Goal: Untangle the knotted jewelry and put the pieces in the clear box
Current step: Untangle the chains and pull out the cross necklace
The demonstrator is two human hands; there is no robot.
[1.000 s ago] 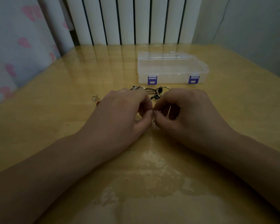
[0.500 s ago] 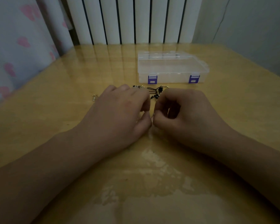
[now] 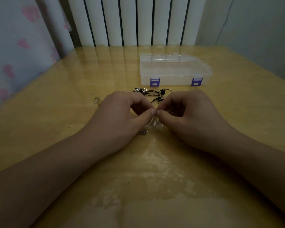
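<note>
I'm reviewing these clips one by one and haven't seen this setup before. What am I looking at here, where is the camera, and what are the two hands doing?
There is no machine: a person works with bare hands, filmed by a camera on their head looking down at a wooden table. The left hand and right hand meet fingertip to fingertip, pinching something very small and fine between them; what it is cannot be made out. Beyond the hands lies a tangle of jewelry with black cords and metal bits. A small metal piece lies apart to the left. Farther back sits the clear box, lid closed, with purple latches.
</note>
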